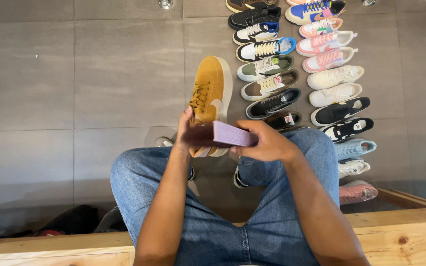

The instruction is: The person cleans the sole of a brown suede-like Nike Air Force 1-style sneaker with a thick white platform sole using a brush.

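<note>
The left hand (186,133) grips a mustard suede sneaker (212,93) pointing toward twelve o'clock; the right hand (267,143) clasps a flat lilac block (232,134) against it.

We've got both forearms stretched forward over our knees, left hand (186,132) fingers pointing up, right hand (267,143) curled in, fingers wrapped and gripping.

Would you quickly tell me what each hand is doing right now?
Left hand: closed on the mustard sneaker.
Right hand: closed on the purple block.
</note>
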